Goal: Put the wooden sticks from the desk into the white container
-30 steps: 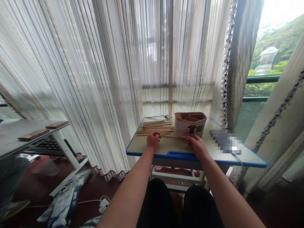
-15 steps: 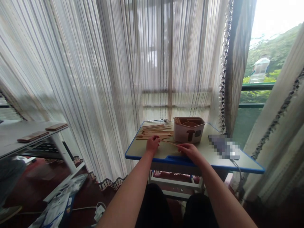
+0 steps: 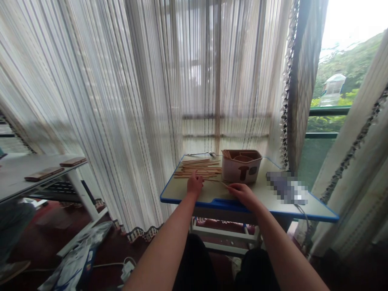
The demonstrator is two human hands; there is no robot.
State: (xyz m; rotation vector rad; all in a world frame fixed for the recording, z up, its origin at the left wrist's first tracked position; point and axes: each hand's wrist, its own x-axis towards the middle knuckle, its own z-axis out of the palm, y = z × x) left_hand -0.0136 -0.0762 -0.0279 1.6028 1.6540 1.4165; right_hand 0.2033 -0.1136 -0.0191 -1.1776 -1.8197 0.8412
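Several wooden chopsticks (image 3: 201, 166) lie roughly side by side on the left part of a small blue-edged desk (image 3: 209, 194). My left hand (image 3: 195, 184) is at their near edge, its index finger stretched out and the fingers apart. My right hand (image 3: 242, 193) pinches the end of a chopstick (image 3: 224, 184) that points up and left towards my left hand. Just behind my right hand stands a divided utensil holder (image 3: 241, 171), pale outside and brown inside, with a few sticks upright in its left compartment.
Metal cutlery (image 3: 211, 154) lies at the desk's back edge. A blurred-out object (image 3: 285, 186) with a cable rests at the right. Curtains (image 3: 145, 101) hang behind. Another table (image 3: 18, 173) with brown slabs stands at the left, near a person's leg (image 3: 15, 230).
My left hand has loosened its fingers from the stick's end, and its index finger now reaches out. The right hand has barely moved and still pinches a chopstick, now tilted more steeply.
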